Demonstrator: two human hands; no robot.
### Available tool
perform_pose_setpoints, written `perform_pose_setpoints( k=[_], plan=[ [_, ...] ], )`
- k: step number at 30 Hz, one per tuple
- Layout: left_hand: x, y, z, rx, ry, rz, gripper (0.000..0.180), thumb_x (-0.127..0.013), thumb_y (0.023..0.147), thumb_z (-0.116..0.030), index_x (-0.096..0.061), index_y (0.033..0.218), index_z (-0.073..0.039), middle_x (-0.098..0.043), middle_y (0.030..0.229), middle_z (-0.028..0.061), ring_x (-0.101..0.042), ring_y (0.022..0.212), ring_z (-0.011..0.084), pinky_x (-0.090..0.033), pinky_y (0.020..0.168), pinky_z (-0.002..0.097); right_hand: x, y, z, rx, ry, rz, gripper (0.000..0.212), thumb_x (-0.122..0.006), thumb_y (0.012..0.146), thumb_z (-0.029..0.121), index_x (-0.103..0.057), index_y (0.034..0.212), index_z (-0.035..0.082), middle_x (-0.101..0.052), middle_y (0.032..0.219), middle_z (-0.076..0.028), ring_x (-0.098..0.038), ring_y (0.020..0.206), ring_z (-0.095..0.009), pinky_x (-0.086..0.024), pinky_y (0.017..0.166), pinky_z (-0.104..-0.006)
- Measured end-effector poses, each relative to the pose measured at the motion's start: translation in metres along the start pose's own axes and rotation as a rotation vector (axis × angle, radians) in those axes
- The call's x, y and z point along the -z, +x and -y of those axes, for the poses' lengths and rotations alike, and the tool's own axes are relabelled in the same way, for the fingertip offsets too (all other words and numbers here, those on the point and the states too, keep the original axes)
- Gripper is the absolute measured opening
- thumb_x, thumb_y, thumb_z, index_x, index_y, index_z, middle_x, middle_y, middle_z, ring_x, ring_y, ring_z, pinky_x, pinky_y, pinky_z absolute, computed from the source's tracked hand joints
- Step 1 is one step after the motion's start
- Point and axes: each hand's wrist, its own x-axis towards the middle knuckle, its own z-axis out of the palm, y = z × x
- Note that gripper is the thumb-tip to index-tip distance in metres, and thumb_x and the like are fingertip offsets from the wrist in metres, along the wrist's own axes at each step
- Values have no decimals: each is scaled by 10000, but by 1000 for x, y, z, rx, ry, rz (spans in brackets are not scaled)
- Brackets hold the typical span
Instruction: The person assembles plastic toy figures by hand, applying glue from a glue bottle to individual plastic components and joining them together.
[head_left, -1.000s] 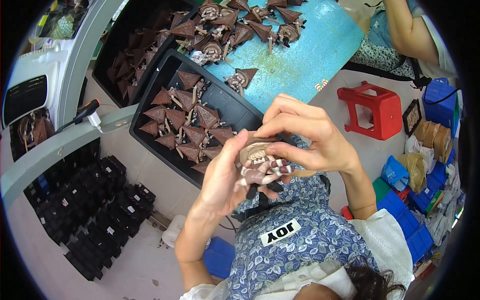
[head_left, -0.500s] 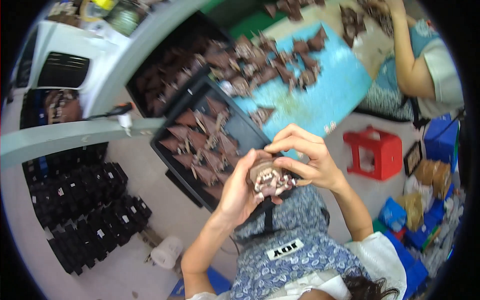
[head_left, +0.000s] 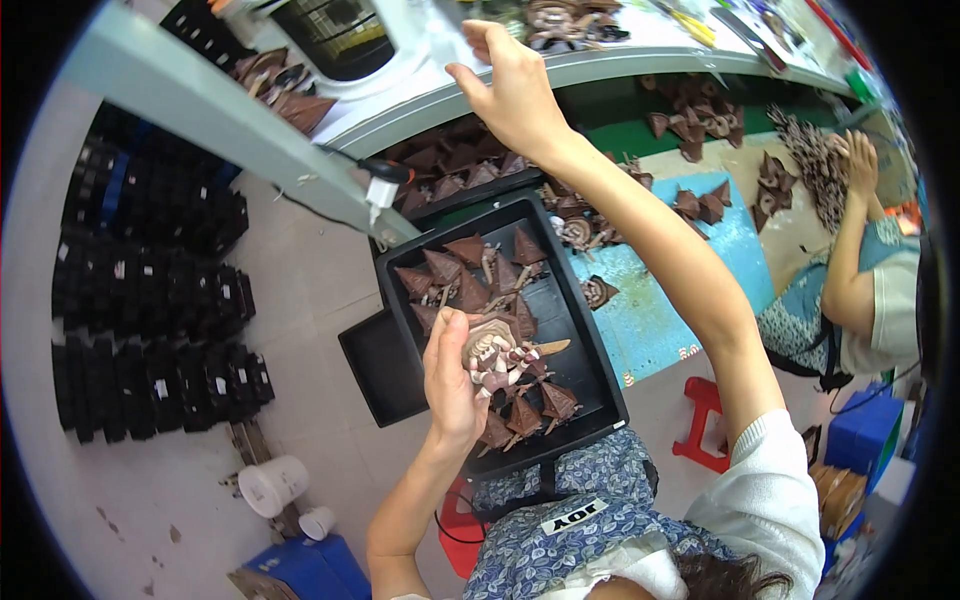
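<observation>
A: What's nearest?

B: The left hand [head_left: 452,375], curled shut around a small brown figurine [head_left: 492,352] with a pale face, held just above the black tray [head_left: 585,345] on the lap.

A: And the other one?

B: The right hand [head_left: 515,85] is stretched up to the desk edge [head_left: 600,68], fingers loosely spread. I see nothing in it; whether it touches anything up there, I cannot tell.

A: How far along would you judge the work?

B: Partway. The tray still holds a good many brown cone-hatted pieces [head_left: 470,290], one figurine is in hand, and more lie on the blue sheet [head_left: 650,310] and in piles [head_left: 790,150] beyond. Plenty looks left to handle.

A: Any packages or labels?

B: A white tag on the apron [head_left: 573,517] at the bottom. A white tub [head_left: 272,485] and a small white cup [head_left: 318,522] stand on the floor at lower left, beside rows of black trays [head_left: 150,300]. A small white tag [head_left: 381,190] hangs on the desk frame. Blue crates [head_left: 860,440] sit at the right, near a co-worker's arm [head_left: 850,270].
</observation>
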Motion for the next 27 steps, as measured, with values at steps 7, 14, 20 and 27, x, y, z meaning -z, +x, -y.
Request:
perform_pose_setpoints(
  k=[7,14,20,27],
  plan=[
    [19,-9,-25,-17,-147,76,296,-372,978,-357,-456,939,-75,-640,918,135,-680,805,293,-586,551,331,-36,22,4,-234,56,-7,207,-544,830,42,-478,999,-57,-576,855,-315,-567,866,-473,-447,720,-488],
    [31,-17,-35,72,-238,48,273,-381,966,-353,-435,944,-87,-609,992,168,-664,811,395,-603,541,412,86,-65,99,-721,772,704,340,-641,866,156,-547,1149,-7,-665,1017,-98,-617,830,-115,-510,716,-266],
    [24,-17,-35,145,-328,183,212,-409,958,-284,-417,903,-80,-575,1002,205,-653,846,411,-605,584,451,164,-92,123,-569,561,690,343,-767,727,204,-653,923,-54,-702,798,-124,-656,649,-131,-501,586,-232],
    [14,-24,-36,200,-380,209,217,-387,969,-259,-406,886,-60,-552,976,214,-654,821,411,-602,581,457,169,-91,126,-296,415,624,393,-805,670,304,-670,780,-49,-678,694,-115,-637,564,-160,-471,527,-241]
  ],
)
